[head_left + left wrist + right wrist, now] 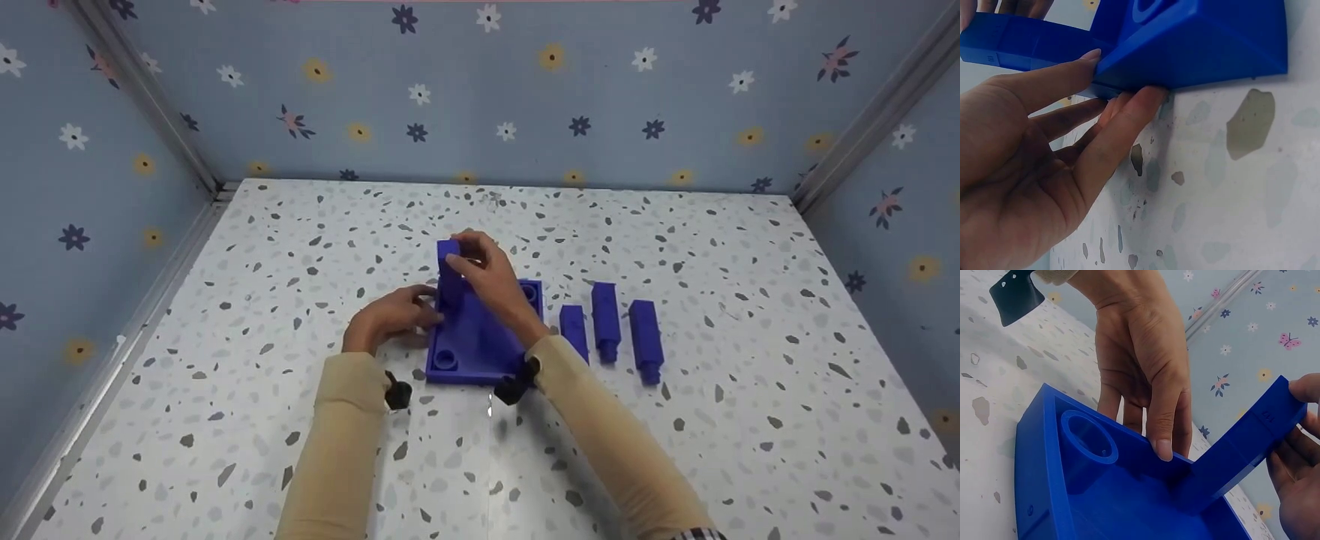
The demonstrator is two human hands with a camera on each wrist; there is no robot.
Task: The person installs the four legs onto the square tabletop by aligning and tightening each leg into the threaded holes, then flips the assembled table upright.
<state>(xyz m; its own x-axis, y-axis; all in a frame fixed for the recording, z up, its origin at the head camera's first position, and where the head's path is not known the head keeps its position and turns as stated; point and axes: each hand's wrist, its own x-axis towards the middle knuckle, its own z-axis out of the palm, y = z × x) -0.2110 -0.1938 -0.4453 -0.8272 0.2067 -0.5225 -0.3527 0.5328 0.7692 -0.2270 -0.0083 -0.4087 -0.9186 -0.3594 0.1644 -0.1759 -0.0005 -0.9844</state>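
A shallow blue tray-like base [484, 334] lies on the table with its raised rim up and round sockets in its corners. My left hand [397, 313] grips its left wall, thumb over the rim and the other fingers along the outside, as the right wrist view shows. A blue square post [448, 274] stands upright at the far left corner of the base. Near its top, my right hand [491, 274] pinches the post between thumb and fingers. The post's lower end [1193, 486] is inside the rim; whether it sits fully in a socket is hidden.
To the right of the base lie three more blue posts [574, 330], [605, 319], [646, 337], two showing a narrow round peg at the near end. Flower-patterned walls [480, 97] enclose the speckled white table [735, 360] at the back and sides.
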